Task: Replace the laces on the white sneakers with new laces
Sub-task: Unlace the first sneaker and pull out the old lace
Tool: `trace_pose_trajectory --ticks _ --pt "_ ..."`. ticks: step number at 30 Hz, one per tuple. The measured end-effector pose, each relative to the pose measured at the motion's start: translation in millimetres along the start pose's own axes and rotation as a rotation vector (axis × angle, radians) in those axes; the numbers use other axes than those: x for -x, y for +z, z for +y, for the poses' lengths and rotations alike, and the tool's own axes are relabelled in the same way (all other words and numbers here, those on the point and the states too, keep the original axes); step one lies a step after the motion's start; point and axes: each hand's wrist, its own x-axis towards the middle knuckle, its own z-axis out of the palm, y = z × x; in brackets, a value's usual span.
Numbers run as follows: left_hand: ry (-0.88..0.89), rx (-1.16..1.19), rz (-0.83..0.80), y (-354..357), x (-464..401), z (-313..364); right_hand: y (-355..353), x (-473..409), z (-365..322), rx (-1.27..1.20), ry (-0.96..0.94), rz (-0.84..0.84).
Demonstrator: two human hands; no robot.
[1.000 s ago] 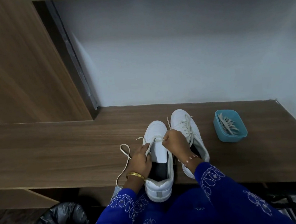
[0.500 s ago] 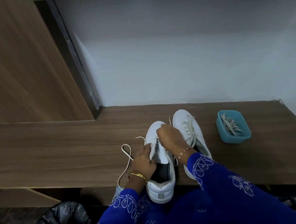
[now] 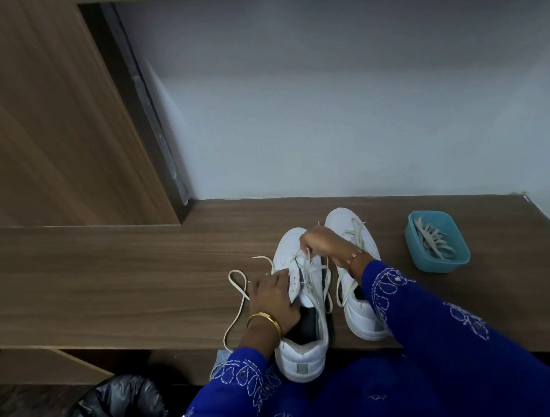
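Now the left hand (image 3: 272, 297) is pressing flat on the white leather sneaker (image 3: 301, 303) mid-worktop (image 3: 123, 290), while the right hand (image 3: 320, 244), at one o'clock, is pinching its cream flat lace (image 3: 311, 272); tugging risks unthreading eyelets.

Single head-worn wide-angle view, looking forward and down, close over bench (image 3: 105, 275) near edge, wall (image 3: 324, 102) beyond.
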Motion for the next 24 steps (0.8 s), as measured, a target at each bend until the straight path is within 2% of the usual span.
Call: trace_pose_trajectory --ticks 2,8,16,21,24 --pt "-0.003 -0.019 -0.004 -1 1 0 -4 4 0 -0.270 0.044 0.018" --pt "-0.006 -0.069 -0.063 -3 0 6 -8 11 -23 -0.766 0.069 -0.010" --pt "-0.021 -0.103 -0.110 -4 -2 12 -42 21 -74 -0.875 -0.195 -0.032" --pt "-0.035 -0.110 -0.135 -4 -4 15 -79 39 -112 -1.077 -0.395 -0.015" --pt "-0.027 -0.123 -0.127 -1 -4 12 -78 41 -116 -0.971 -0.476 0.005"
